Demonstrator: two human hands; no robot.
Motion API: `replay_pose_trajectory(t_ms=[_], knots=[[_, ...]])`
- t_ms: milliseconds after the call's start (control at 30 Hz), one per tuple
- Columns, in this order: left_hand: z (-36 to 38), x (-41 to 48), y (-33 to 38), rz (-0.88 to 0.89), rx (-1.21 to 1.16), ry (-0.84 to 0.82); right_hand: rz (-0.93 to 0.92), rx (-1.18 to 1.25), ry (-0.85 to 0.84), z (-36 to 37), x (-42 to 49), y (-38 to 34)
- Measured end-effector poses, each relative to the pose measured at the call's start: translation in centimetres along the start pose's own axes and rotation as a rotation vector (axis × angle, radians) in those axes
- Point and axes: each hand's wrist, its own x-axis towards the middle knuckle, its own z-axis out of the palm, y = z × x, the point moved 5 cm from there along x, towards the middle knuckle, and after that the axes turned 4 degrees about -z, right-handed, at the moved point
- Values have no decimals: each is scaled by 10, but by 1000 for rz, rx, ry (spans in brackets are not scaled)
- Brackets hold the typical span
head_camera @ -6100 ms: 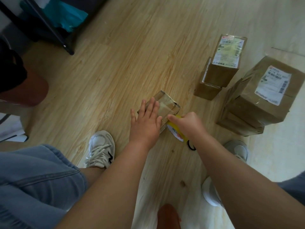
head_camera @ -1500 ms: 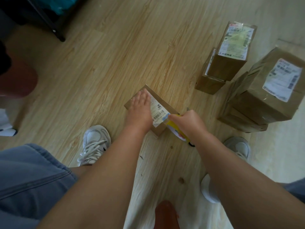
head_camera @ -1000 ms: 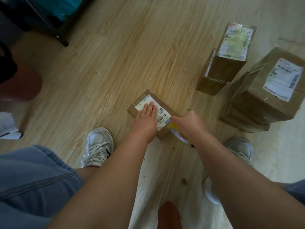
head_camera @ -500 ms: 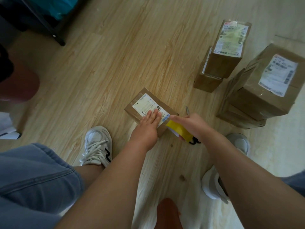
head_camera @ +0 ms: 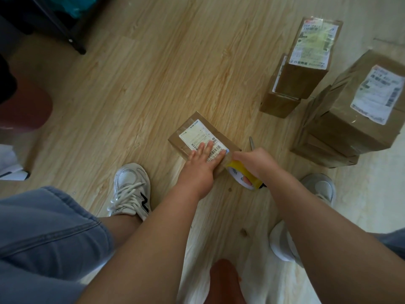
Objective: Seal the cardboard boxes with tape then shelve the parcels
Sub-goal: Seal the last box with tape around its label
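Left hand (head_camera: 200,166) presses flat, fingers straight, on a small brown labelled cardboard box (head_camera: 222,138) on the wooden floor (head_camera: 153,84); right hand (head_camera: 257,161), just beside, grips a yellow tape roll (head_camera: 242,172); the box seems light and stiff, best gripped by opposite sides.

Both forearms reach up to the frame centre. The left grip (head_camera: 198,163) lies flat, fingers straight; the right grip (head_camera: 256,162) curls round the tape roll (head_camera: 242,171).

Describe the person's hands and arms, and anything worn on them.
Both are bare. The left hand and right hand wear no gloves, and no ring, watch or bracelet shows. No sleeve shows anywhere up to the frame's edge.
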Motion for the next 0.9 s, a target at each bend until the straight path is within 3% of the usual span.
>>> replay_pose_trajectory(t_ms=[167, 567, 900], knots=[[1, 0, 0, -4, -3, 5, -82, -84, 36, 6, 8, 4], [3, 2, 0, -7, -26, 3, -164, -589, 96, 10, 14, 20], [2, 5, -2, 1, -97, 23, -57, -458, 25, 22, 34, 36]])
